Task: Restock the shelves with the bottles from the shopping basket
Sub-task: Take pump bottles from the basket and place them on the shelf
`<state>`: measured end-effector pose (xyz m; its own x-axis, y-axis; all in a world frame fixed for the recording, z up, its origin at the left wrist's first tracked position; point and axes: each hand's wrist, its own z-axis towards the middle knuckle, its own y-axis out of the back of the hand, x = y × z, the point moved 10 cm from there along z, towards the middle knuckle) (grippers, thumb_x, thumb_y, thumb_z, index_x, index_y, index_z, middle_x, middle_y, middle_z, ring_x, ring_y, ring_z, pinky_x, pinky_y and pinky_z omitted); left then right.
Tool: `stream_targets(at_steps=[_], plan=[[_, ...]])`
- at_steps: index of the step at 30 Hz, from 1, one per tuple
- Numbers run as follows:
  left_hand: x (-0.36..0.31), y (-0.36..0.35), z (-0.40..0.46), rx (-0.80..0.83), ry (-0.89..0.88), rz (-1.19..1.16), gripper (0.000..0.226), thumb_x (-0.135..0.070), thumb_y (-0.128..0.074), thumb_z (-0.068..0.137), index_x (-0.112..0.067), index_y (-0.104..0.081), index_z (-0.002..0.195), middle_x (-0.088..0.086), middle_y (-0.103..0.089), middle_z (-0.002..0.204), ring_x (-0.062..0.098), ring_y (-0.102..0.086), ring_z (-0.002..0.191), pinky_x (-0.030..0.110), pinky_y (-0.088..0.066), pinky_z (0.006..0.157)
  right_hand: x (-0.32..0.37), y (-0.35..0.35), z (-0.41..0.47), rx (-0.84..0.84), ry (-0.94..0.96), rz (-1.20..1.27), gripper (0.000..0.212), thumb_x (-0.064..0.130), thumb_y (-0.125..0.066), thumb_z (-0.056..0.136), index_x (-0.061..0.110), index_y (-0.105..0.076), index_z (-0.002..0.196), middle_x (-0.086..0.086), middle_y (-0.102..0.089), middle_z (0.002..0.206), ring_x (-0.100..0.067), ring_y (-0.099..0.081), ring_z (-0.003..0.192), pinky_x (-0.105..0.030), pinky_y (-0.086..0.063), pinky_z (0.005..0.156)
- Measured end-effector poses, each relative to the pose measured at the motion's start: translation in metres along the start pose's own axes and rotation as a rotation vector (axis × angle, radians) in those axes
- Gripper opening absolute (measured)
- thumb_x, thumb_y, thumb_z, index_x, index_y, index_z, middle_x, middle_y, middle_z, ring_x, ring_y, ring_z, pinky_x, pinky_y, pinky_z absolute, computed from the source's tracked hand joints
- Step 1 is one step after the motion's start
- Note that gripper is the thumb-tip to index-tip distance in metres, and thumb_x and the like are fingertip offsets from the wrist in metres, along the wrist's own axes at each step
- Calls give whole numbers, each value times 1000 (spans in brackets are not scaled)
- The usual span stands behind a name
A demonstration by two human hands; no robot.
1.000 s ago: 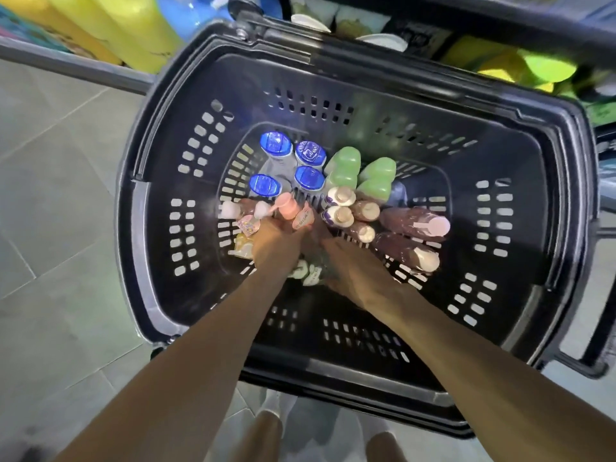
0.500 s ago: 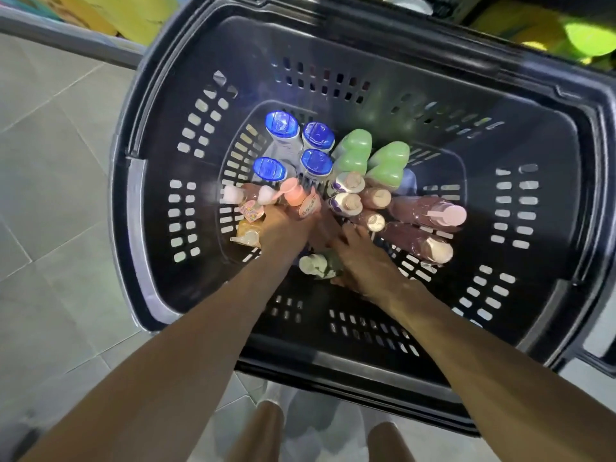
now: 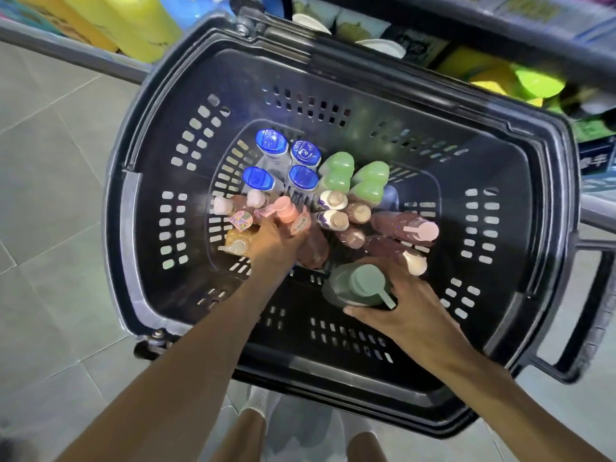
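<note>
You are standing in a shop aisle: a black basket of bottles is sitting on grey floor tiles against a shelf displaying yellow jugs.

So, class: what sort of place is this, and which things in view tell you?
Most likely a shop aisle. A black shopping basket stands on a tiled floor, full of toiletry bottles, beside a shelf stocked with yellow bottles.
</note>
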<state>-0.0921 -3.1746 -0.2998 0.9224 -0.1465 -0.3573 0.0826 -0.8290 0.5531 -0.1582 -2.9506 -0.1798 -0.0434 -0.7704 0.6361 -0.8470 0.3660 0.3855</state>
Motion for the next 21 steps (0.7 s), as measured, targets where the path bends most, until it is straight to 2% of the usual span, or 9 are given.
stream_targets(at_steps=[4,6,8,10,12,16,21], plan=[[-7,-10,-14,-14,-41,-42,62,-29,-77,88,-2,-47,136,18,-64,124,36,-61,116,43,-48,97,-9,16,-17,5,-89,60,57,52,-86,76,53,-54,124,30,-66,117,15,-54,115,-15,-41,93],[-9,-13,-15,-26,-41,-81,58,-24,-82,82,-8,-50,128,11,-67,117,29,-64,112,42,-52,97,-13,23,-23,-13,-127,87,56,52,-86,74,58,-54,120,33,-66,116,17,-54,115,-15,-39,95],[-11,-16,-14,-9,-19,-100,55,-24,-84,80,-12,-54,125,1,-65,111,21,-63,107,36,-52,94,-16,26,-28,-27,-147,107,56,51,-86,74,64,-53,117,37,-64,116,20,-52,114,-14,-38,94],[-14,-16,-13,-8,-8,-65,54,-27,-85,81,-11,-56,125,3,-64,111,22,-61,107,34,-49,92,-21,28,-31,-39,-166,129,56,49,-86,75,65,-52,116,43,-61,114,24,-50,112,-9,-37,91],[-15,-15,-13,-21,0,-16,53,-30,-84,82,-9,-58,123,8,-67,116,26,-63,111,36,-49,91,-22,30,-34,-54,-176,157,60,46,-86,75,58,-53,123,45,-60,113,26,-50,110,-8,-39,91],[-18,-12,-25,-32,-50,24,45,-31,-84,81,-11,-65,118,1,-71,108,20,-66,103,37,-54,91,-23,35,-39,-81,-213,187,72,48,-87,74,47,-52,137,42,-64,112,22,-55,109,-19,-46,100],[-32,10,-45,-39,-64,-67,47,-26,-87,78,-15,-65,118,2,-72,113,22,-66,109,41,-53,101,-12,45,-43,-96,-206,238,68,45,-90,72,49,-56,131,36,-69,111,11,-65,108,-33,-51,106]])
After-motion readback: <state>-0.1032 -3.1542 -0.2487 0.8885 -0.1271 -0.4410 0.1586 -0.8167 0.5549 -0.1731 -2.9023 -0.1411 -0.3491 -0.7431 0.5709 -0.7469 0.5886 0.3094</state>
